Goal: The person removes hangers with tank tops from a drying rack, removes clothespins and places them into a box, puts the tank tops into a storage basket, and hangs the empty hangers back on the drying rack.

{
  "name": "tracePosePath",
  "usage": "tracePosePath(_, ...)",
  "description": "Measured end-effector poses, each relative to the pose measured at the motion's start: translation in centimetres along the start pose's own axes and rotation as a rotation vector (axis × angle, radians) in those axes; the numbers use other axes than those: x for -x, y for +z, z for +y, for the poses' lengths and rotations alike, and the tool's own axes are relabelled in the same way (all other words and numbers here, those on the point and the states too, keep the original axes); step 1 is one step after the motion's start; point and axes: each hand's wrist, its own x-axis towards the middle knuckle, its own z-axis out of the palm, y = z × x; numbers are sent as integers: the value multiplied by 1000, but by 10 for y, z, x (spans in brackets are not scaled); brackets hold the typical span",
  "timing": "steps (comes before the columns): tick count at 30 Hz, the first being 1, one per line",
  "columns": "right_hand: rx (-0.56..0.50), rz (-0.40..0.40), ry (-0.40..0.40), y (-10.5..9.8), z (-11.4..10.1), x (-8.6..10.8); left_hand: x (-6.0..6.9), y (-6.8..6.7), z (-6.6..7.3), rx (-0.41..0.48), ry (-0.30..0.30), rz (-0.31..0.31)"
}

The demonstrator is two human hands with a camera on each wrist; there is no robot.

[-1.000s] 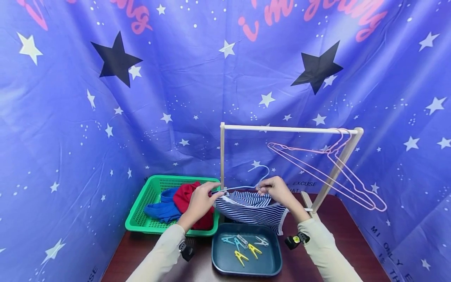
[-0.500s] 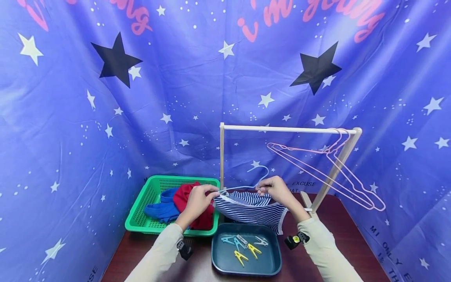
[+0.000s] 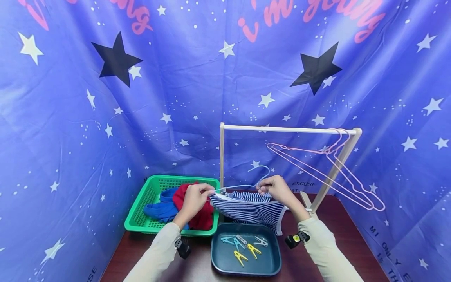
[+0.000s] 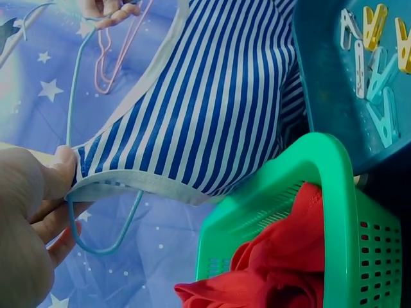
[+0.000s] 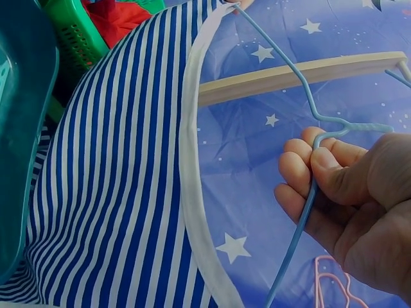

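Note:
A light-blue hanger [image 4: 72,102] stands hook up in the head view, held by both hands. My left hand [image 3: 193,199] pinches a shoulder strap of the blue-and-white striped tank top [image 3: 243,211] against one end of the hanger; the wire loop shows below the strap in the left wrist view. With thumb and fingers, my right hand [image 5: 347,186] grips the hanger's wire just below the hook. The tank top droops from the left hand towards the table, its pale neckline edge facing the hanger. Its far shoulder is partly hidden behind the right hand.
A green basket [image 3: 134,219] with blue and red clothes stands left. In front, a dark tray [image 3: 246,270] holds several clothespins [image 3: 240,257]. Behind the hands rises a wooden rack [image 3: 289,129], with pink hangers [image 3: 303,166] at its right end. A starry curtain surrounds the table [image 3: 338,243].
My left hand has shifted left and its fingers have closed on the strap at the hanger's end. The tank top's strap has moved left along with it. My right hand stays in place.

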Motion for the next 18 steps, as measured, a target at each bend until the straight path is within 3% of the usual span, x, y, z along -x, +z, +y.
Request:
tracePosePath(12,73,20,21,-9,-2,4,-2,-4,-6,-5,2,67)
tracePosePath(18,76,34,37,-14,4,7,0,-7,-13,0,-32,76)
